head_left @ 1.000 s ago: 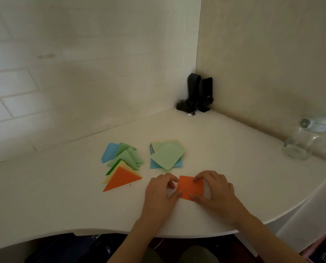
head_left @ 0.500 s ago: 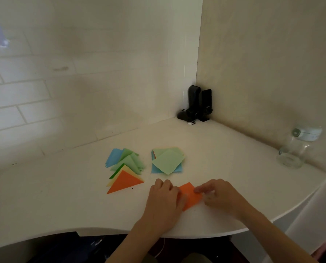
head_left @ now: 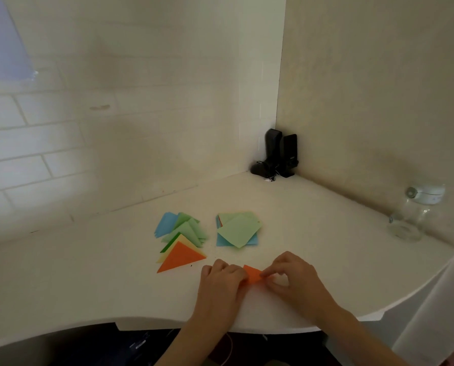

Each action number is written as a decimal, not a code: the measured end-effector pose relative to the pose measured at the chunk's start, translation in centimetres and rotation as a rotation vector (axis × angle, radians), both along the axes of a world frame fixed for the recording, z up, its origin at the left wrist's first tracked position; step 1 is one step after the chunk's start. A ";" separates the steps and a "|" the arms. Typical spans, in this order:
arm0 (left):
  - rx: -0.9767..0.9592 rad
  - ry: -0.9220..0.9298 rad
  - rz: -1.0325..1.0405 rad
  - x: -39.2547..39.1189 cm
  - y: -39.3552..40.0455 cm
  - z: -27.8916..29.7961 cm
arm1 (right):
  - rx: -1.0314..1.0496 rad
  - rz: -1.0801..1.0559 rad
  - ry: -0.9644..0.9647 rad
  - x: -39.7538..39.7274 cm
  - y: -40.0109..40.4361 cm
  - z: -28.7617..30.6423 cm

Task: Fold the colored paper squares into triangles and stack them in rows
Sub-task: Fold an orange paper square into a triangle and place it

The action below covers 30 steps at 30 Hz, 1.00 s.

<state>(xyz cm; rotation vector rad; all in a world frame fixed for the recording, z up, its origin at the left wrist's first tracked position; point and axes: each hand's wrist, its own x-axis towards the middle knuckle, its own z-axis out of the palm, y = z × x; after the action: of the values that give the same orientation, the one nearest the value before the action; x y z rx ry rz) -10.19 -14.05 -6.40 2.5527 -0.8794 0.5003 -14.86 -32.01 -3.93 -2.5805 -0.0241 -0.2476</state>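
light: dim, warm, soft | source: pale glow on wall far up-left of left hand (head_left: 220, 283) | shadows: faint, diffuse beneath both hands | focus: soft overall, glass jar (head_left: 410, 217) far right of right hand (head_left: 294, 281) smeared | edges: wide-angle bending
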 end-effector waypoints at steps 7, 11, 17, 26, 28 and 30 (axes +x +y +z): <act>-0.119 0.065 0.066 1.3 1.6 -0.6 | -0.074 -0.062 0.034 1.0 0.1 -1.6; -0.155 0.121 0.129 1.2 1.4 -0.2 | -0.028 -0.109 0.027 1.4 0.3 -1.8; -0.175 0.080 0.249 1.2 -0.3 -0.9 | -0.036 -0.212 -0.027 2.0 1.2 -2.0; -0.060 0.169 0.313 1.5 -0.8 -0.4 | -0.139 -0.266 -0.013 2.6 1.4 -2.8; -0.064 0.194 0.303 1.6 -0.6 -0.3 | -0.113 -0.248 0.016 2.7 1.2 -2.5; -0.085 0.220 0.294 1.7 -0.4 -0.3 | -0.072 -0.224 0.049 2.8 0.8 -2.2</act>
<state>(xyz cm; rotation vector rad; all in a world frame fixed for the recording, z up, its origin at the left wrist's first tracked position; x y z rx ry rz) -8.50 -14.43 -6.72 2.6067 -0.4005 0.3222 -12.05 -31.17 -6.10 -2.6596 0.2806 -0.2697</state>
